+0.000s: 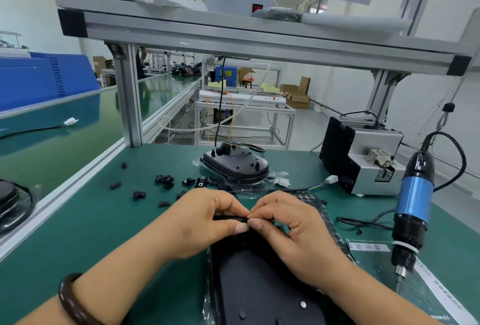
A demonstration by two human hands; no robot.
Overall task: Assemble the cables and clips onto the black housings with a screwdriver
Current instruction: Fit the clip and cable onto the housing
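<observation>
Cable-fitting step, prob. w/ clip: left hand [207,218] & right hand [293,231], each grip pinching the thin black cable [230,218] over the near flat black plastic housing [259,288] on green counter [78,221]; next likely needs the blue-bodied electric screwdriver [414,200] at right.

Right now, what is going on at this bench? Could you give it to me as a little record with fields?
Hands: left hand and right hand pinch a black cable between their fingertips
Under the hands: near housing, flat on the green table
Further back: second housing, wires on top
Loose parts: black clips scattered left of the second housing
Tool: blue screwdriver, upright at right, not held
Behind the tool: silver box
</observation>
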